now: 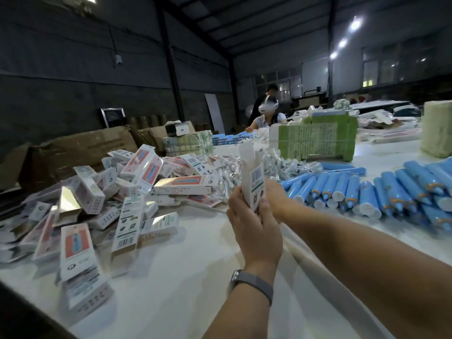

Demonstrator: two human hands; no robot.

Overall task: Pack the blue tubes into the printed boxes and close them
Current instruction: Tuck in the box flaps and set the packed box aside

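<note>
we hold one printed box point(254, 182) upright above the table point(186, 270), top flap standing open, and that posture makes sense to us: an open mouth facing up lets a tube slide in lengthwise. our left hand point(252, 231) wraps the lower part of the box, fingers curled around its barcode face, so the carton is steadied from below; our right hand point(276, 199) is behind and beside it, fingers seemingly pressed against the far side — whether it truly grips the box or only braces it we cannot tell, since the carton and the left hand hide its fingertips. we see no tube in either hand, and whether one already sits inside the box is hidden. the blue tubes point(367, 192) lie in rows on the table just to the right, within the right hand's reach, which we judge is why they are laid there. the heap of printed boxes point(122, 192) lies to the left, some with flaps open, near the left hand. between them, beyond the held box, sits a pile of small clear packets point(274, 162). farther back stand green bundles point(315, 138) — apparently stock kept out of the working area.
</note>
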